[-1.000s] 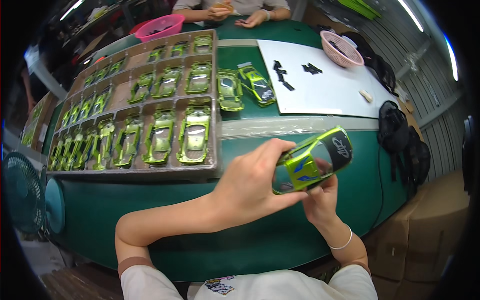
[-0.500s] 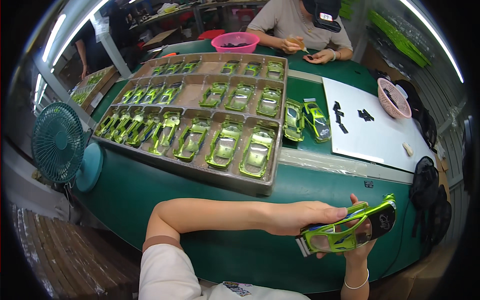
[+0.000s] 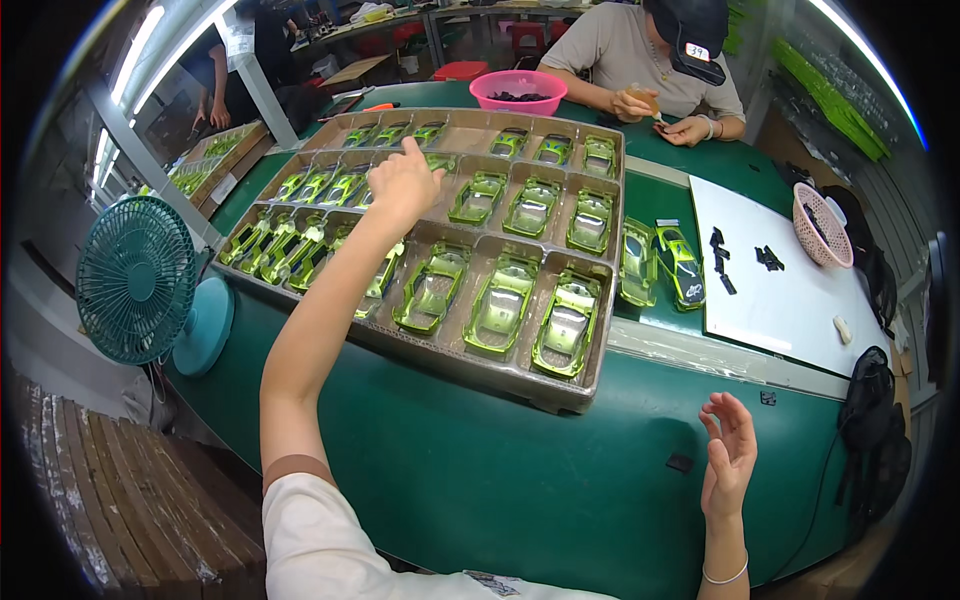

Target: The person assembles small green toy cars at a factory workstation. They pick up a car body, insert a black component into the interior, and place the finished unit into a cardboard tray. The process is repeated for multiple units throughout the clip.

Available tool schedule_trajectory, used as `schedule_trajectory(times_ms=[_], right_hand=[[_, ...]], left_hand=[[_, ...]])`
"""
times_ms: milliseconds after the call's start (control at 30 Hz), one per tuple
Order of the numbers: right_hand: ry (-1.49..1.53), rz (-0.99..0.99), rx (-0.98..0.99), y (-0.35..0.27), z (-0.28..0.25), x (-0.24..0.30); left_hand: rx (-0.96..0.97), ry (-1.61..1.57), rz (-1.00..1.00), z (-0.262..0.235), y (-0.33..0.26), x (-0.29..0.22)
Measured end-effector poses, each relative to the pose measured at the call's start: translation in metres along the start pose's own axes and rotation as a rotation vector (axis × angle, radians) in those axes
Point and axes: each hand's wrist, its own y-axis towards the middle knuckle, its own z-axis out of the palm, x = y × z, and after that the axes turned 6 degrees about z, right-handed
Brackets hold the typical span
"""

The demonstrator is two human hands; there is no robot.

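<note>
Over the tray: my left hand (image 3: pixel 402 180) is now stretched far forward above the middle compartments of the brown tray (image 3: pixel 585 392), fingers loosely curled, index finger pointing up; I cannot tell if it holds anything.
Right hand: my right hand (image 3: pixel 728 455) is lifted near the table edge, palm open and empty, fingers relaxed.
What changed: half a second ago both hands held one green toy car body in front of me; now I do not see that car in either hand.
Where the car is: I judge it went into the tray under my left hand, but the hand hides that place.
Tray: the green car shells (image 3: pixel 500 305) lie one per compartment in the near row.
Loose cars: two cars (image 3: pixel 680 265) stand beside the tray on the green table (image 3: pixel 520 470).
Meaning: one car seems finished, and my hands are free for another.
Nearby: another person (image 3: pixel 650 60) works at the far side, next to a pink bowl (image 3: pixel 518 90).
</note>
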Motion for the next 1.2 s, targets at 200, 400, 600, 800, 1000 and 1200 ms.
schedule_trajectory(times_ms=[200,400,600,800,1000,1200], right_hand=[[-0.006,0.035,-0.02,0.004,-0.008,-0.009],[0.029,0.027,-0.013,0.003,-0.013,-0.008],[0.161,0.052,0.039,0.007,-0.009,-0.006],[0.446,0.221,0.119,0.002,-0.008,0.004],[0.597,0.189,0.282,-0.006,0.002,0.008],[0.877,0.279,-0.087,-0.002,-0.021,0.007]], left_hand=[[0.054,0.049,-0.071,0.023,0.013,0.01],[0.404,-0.003,-0.148,0.042,0.044,0.094],[0.032,-0.018,-0.1,0.068,0.035,0.111],[-0.46,-0.326,0.006,-0.007,0.01,0.037],[-0.628,-0.774,0.973,-0.082,-0.145,-0.183],[-0.611,-0.917,1.369,-0.061,-0.206,-0.273]])
